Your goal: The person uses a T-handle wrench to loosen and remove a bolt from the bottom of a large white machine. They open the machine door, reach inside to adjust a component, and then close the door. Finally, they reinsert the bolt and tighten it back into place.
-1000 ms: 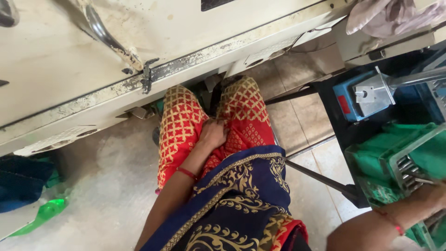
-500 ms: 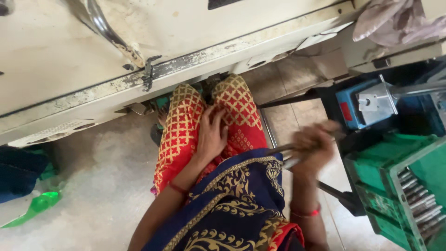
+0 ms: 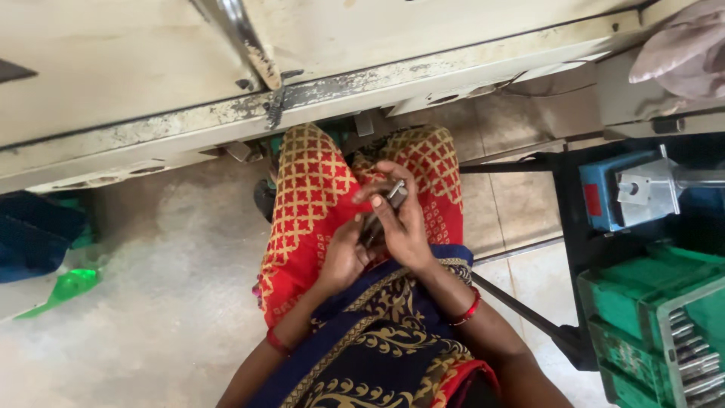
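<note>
Setting: seated person seen from above, lap under the near edge of a worn cream desk
Right hand: over the lap, fingers curled around a bundle of small metal parts, thumb side toward the knees; closed on the bundle
Metal parts: short grey rods or pins, one end sticking out above the right fingers near the knees; exact count cannot be told
Left hand: just beside the right, palm cupped under the lower end of the same bundle, touching it; fingers partly curled, how firmly they grip cannot be told
Wrists: red bangle on the right, a second red bangle on the left
Clothing: red fabric with gold lattice across both thighs; dark blue cloth with gold scrollwork over it nearer the body
Desk edge: chipped metal strip with a small bracket hanging at it, above the left knee
Right of the person: dark metal frame; on it a blue block with a silver fitting; below it green crates holding rows of like metal parts
Far right corner: pale crumpled cloth
Floor, left: green plastic bottle lying on bare concrete, beside a dark blue bag
</note>
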